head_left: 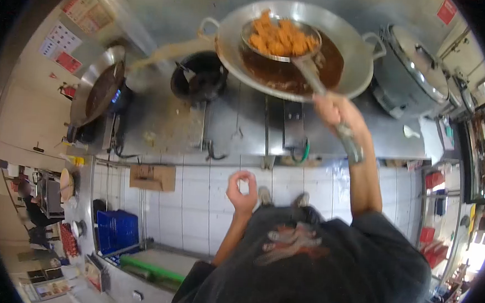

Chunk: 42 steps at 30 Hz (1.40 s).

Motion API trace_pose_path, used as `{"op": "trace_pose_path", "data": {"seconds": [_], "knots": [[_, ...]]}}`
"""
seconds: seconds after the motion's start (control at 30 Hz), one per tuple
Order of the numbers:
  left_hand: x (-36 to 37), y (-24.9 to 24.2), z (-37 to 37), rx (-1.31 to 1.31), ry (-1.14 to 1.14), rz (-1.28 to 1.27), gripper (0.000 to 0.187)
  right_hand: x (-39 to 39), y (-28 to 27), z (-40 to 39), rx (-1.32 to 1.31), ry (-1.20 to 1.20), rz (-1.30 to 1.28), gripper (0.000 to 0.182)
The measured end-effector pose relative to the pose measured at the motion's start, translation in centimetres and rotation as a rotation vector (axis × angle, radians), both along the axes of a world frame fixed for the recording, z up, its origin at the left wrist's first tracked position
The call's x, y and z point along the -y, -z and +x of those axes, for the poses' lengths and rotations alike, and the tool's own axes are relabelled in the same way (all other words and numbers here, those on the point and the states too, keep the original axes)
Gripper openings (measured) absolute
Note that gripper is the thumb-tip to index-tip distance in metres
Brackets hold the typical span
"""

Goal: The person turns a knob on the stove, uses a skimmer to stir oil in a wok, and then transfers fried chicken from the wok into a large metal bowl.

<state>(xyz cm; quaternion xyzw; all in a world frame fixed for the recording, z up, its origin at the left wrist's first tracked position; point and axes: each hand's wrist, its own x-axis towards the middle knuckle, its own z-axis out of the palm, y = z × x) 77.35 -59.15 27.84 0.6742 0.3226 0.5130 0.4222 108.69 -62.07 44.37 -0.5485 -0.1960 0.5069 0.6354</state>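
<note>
My right hand (339,114) grips the long metal handle of a wire strainer ladle (280,40). The ladle's basket holds several golden fried pieces (278,36) and hangs above a large steel wok (349,41) filled with dark oil (283,70). My left hand (242,191) hangs free at my side, well below the stove edge, with thumb and forefinger curled into a ring and nothing in it. My dark shirt fills the lower part of the head view.
A second wok (99,90) with dark contents sits on a burner to the left. An empty black burner ring (198,78) lies between them. A big lidded steel pot (411,73) stands right. White tiled floor, blue crate (116,230) below left.
</note>
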Motion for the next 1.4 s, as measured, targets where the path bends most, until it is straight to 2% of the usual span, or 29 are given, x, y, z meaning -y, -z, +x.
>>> {"op": "trace_pose_path", "data": {"seconds": [0.07, 0.1, 0.13, 0.17, 0.23, 0.33, 0.43, 0.47, 0.5, 0.63, 0.8, 0.93, 1.03, 1.07, 1.2, 1.23, 1.3, 1.4], "knots": [[-1.9, -2.9, 4.9, 0.040, 0.158, -0.018, 0.015, -0.7, -2.0, 1.3, -0.315, -0.013, 0.112, 0.019], [-0.1, -4.0, 4.6, -0.003, 0.239, -0.097, 0.016, 1.3, -1.2, -0.1, -0.533, 0.007, 0.119, 0.019], [1.1, -4.6, 5.2, 0.100, 0.392, -0.245, 0.015, 2.0, -0.6, -1.3, -0.086, -0.049, 0.116, 0.018], [0.9, -5.6, 7.3, 0.228, 0.556, -0.361, 0.014, 2.1, -1.6, -1.0, -0.407, 0.025, 0.000, 0.018], [1.6, -9.4, 9.3, 0.206, 0.783, -0.694, 0.025, 3.3, -2.4, -2.0, -0.487, 0.043, 0.028, 0.018], [1.9, -14.3, 13.1, 0.376, 0.983, -1.276, 0.037, 5.2, -3.2, -4.7, -0.373, 0.105, 0.049, 0.014], [1.2, -13.9, 16.6, 0.654, 1.372, -1.341, 0.047, 7.3, -3.3, -5.5, -0.481, 0.119, 0.087, 0.011], [1.2, -13.1, 17.6, 0.702, 1.449, -1.382, 0.044, 7.8, -2.9, -5.4, -0.453, 0.056, 0.107, 0.013], [1.2, -13.5, 18.4, 0.745, 1.526, -1.425, 0.040, 8.3, -2.7, -5.7, -0.451, 0.097, 0.099, 0.012], [3.0, -16.3, 18.6, 0.444, 1.136, -1.424, 0.033, 9.0, -3.8, -6.7, -0.456, 0.224, 0.059, 0.012], [2.2, -20.1, 19.8, 0.448, 1.094, -1.345, 0.035, 8.5, -7.0, -7.0, -0.333, 0.226, 0.175, 0.010], [-0.2, -21.5, 20.4, 0.403, 1.296, -1.047, 0.036, 7.3, -9.6, -7.0, -0.258, 0.239, 0.257, 0.009], [0.6, -21.4, 20.0, 0.423, 1.301, -1.093, 0.035, 7.7, -8.8, -6.7, -0.265, 0.229, 0.228, 0.010], [0.8, -19.8, 20.2, 0.429, 1.268, -1.181, 0.033, 8.0, -8.1, -6.7, -0.276, 0.224, 0.199, 0.010], [1.2, -18.0, 19.7, 0.379, 1.258, -1.251, 0.032, 8.4, -6.4, -6.1, -0.373, 0.224, 0.148, 0.012], [1.7, -18.0, 19.8, 0.369, 1.207, -1.231, 0.032, 8.6, -6.2, -5.9, -0.415, 0.228, 0.148, 0.012], [2.4, -19.2, 20.8, 0.359, 1.102, -1.166, 0.033, 8.9, -7.1, -5.1, -0.339, 0.207, 0.114, 0.013], [1.5, -21.2, 22.1, 0.372, 1.214, -1.052, 0.030, 8.7, -8.5, -3.3, -0.264, 0.160, 0.158, 0.013]]}}
